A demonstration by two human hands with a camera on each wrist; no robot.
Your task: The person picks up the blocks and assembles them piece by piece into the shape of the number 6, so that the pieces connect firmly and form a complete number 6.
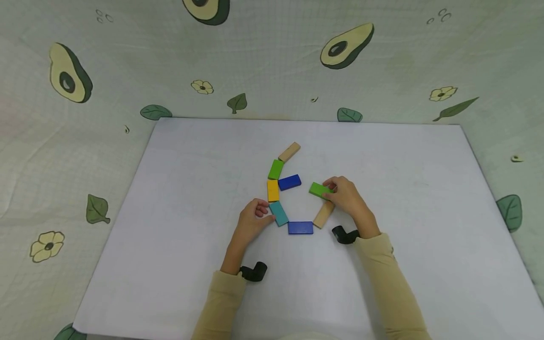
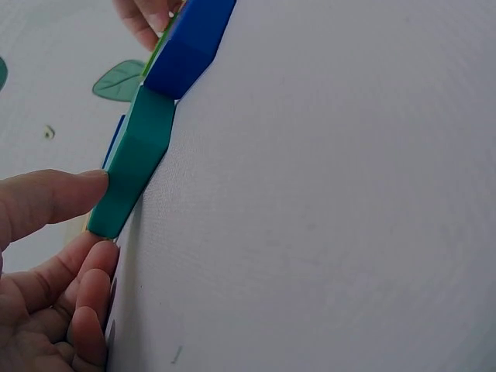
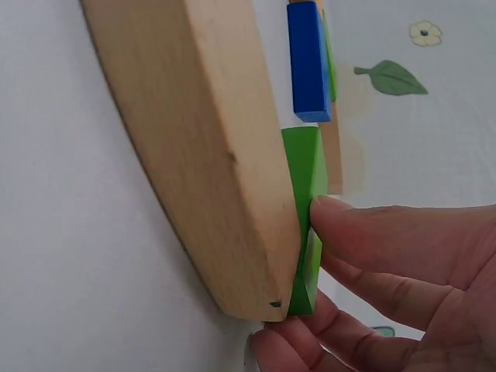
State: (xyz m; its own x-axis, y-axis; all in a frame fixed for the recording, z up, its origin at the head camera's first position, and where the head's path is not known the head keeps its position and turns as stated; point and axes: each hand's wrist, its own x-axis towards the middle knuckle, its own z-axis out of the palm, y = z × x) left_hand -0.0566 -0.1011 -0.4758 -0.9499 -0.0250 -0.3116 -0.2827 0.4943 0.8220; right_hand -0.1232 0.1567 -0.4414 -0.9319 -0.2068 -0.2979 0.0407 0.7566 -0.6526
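My right hand [image 1: 346, 196] holds a flat green block [image 1: 318, 190] between thumb and fingers. The block meets the upper end of a natural wood block [image 1: 324, 215], which looms large in the right wrist view. On the other side, my left hand [image 1: 251, 221] has its thumb and forefinger on a teal block [image 2: 139, 159], at its side and end, the other fingers curled in. A blue block [image 1: 300, 228] links the teal and wood blocks along the bottom of a curve.
Above the teal block, a yellow block [image 1: 273, 191], another green block [image 1: 276, 169] and a wood block [image 1: 290, 151] continue the curve. A dark blue block [image 1: 290, 182] juts rightward from the yellow one. All lie on a white tabletop [image 1: 191, 165] before an avocado-print cloth [image 1: 272, 56].
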